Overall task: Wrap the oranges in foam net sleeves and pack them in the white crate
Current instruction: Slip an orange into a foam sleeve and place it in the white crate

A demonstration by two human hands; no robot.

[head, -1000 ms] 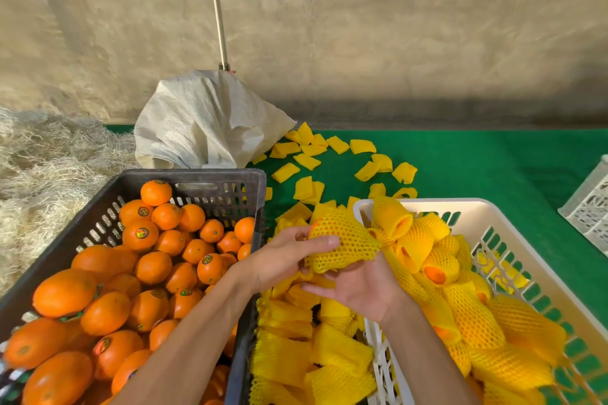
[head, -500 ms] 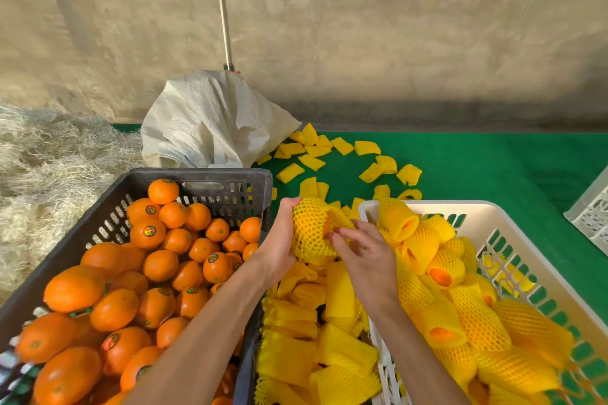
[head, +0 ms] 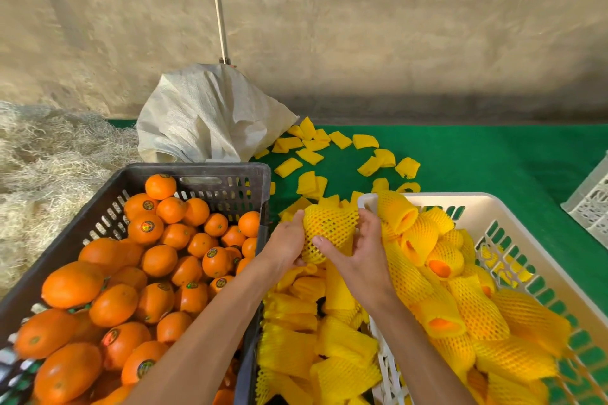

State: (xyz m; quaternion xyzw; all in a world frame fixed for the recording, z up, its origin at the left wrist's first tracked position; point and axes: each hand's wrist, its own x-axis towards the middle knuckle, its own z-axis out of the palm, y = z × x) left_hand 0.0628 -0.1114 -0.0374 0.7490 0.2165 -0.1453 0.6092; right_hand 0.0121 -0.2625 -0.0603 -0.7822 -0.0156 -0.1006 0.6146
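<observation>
Between the two crates I hold an orange in a yellow foam net sleeve [head: 329,230]. My left hand [head: 288,245] grips its left side, thumb up along the net. My right hand [head: 362,256] holds the right side, fingers curled over the top and thumb across the front. A dark grey crate [head: 197,174] on the left is full of bare oranges [head: 158,260]. The white crate [head: 539,276] on the right holds several sleeved oranges [head: 473,309]. A heap of empty yellow sleeves [head: 316,348] lies between the crates.
More loose sleeves [head: 309,158] are scattered on the green mat [head: 493,161] behind the crates. A white woven sack [head: 204,118] stands against the wall. Straw [head: 42,168] lies at the left. Another white crate's corner [head: 592,204] shows at the right edge.
The sleeved orange has been turned from lying across to standing more upright and raised slightly. My right hand has come from under it to grip its right side and top.
</observation>
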